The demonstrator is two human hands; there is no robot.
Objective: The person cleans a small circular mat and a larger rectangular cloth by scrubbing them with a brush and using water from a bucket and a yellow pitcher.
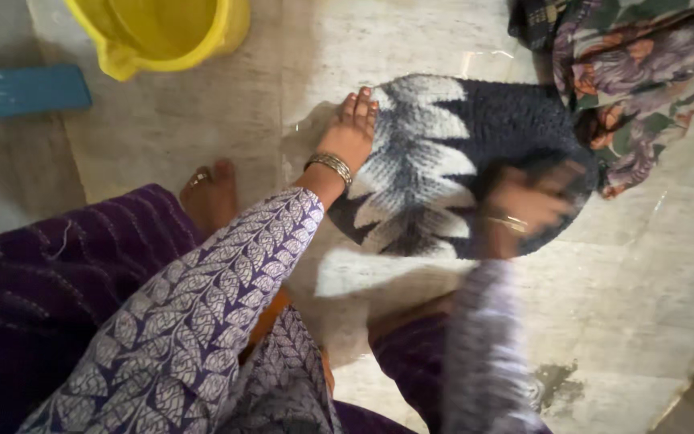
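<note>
Both hands [353,133] flat on shaggy round mat [435,161]

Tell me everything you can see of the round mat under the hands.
The round mat lies flat on the wet stone floor. It looks like thick, shaggy pile, dark navy with white and grey jagged leaf-like shapes. The left hand presses flat on its left edge; the right hand, blurred, is on its lower right part. A flowered cloth touches or overlaps its right edge.
</note>
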